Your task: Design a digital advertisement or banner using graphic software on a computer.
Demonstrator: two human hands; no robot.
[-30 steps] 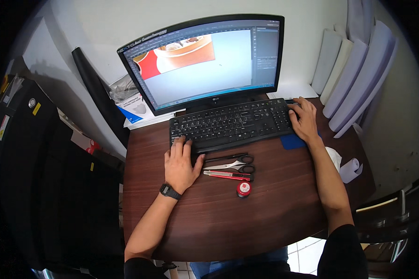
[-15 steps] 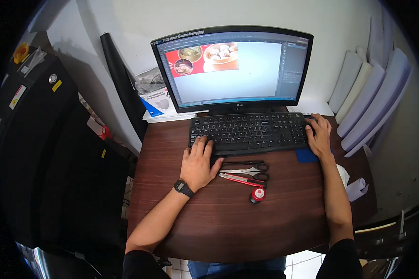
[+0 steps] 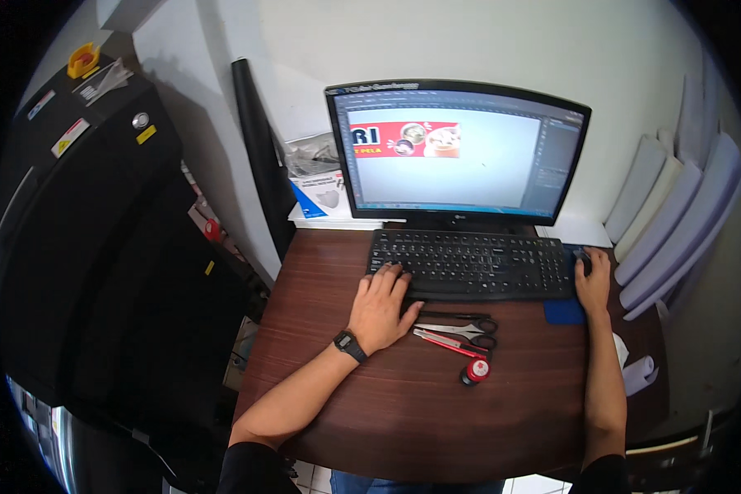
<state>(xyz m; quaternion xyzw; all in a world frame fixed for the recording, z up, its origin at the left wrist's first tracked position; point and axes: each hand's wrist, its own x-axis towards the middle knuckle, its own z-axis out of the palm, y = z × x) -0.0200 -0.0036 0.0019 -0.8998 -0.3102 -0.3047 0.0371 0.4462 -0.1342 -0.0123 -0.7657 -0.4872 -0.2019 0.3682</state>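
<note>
On the brown tabletop (image 3: 387, 436), up close, a round red-topped container (image 3: 476, 371) is sitting by the end of a red cutter (image 3: 449, 342), and scissors (image 3: 469, 332) are lying just beyond. Here's the left hand (image 3: 380, 311), open, its fingertips resting on the left end of the black keyboard (image 3: 473, 263). Over to its right, the right hand (image 3: 593, 284) is curling around a dark, partly hidden mouse (image 3: 581, 254). Behind the keyboard, the monitor (image 3: 453, 185) is showing a red food banner, while pale rolls (image 3: 679, 230) are leaning at far right.
</note>
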